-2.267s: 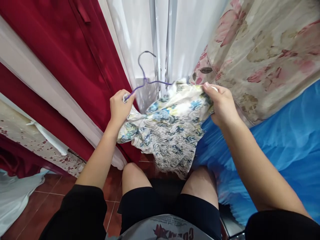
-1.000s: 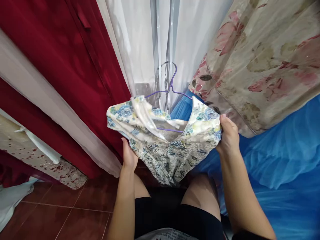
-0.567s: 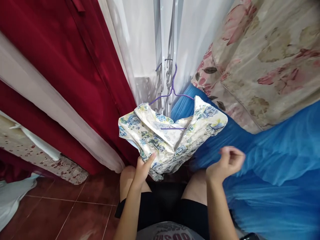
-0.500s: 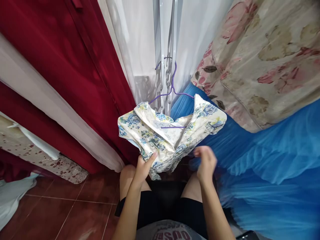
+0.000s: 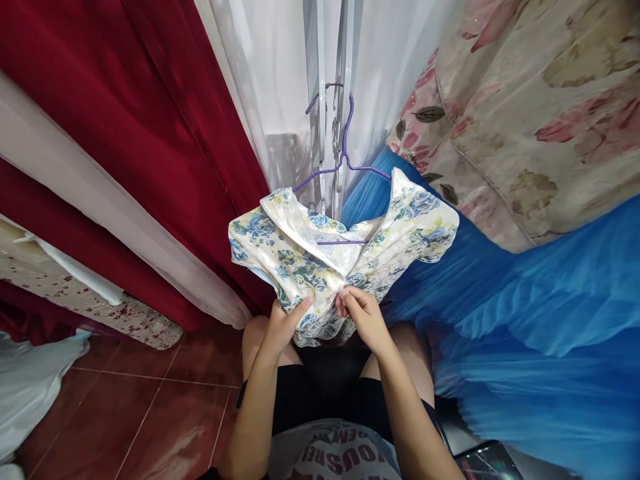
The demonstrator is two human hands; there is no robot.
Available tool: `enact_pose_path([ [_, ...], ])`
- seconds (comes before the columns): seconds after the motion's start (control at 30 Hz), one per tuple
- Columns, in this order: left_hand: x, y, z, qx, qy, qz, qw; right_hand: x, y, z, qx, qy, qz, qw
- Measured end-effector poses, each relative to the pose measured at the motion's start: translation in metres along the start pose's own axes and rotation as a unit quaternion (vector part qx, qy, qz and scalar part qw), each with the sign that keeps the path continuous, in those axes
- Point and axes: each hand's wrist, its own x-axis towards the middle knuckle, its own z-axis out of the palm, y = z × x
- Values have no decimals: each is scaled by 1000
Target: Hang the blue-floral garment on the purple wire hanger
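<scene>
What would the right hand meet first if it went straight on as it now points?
The front of the floral garment; the right hand appears to pinch it there, though one view leaves depth unclear.

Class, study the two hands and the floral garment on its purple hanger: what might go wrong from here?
The floral garment gapes wide at the neck, so it might slip off the purple hanger if tugged. The left hand and right hand, both on its front, could crease it. The hanger's hook, close to the pale strips, might snag there.
</scene>
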Motion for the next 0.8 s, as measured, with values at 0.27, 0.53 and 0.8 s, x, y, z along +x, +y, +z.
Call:
enact_pose_path([
  [0.27, 0, -14, 19, -102, -14, -5, 995, 6, 4, -4, -10, 41, -21, 999],
  [0.53, -1, -16, 10, -147, 1, -45, 988, 5, -4, -9, -44, 15, -20, 999],
  [0.8, 6, -26, 6, 41, 113, 115, 986, 2, -13, -17, 61, -79, 27, 995],
])
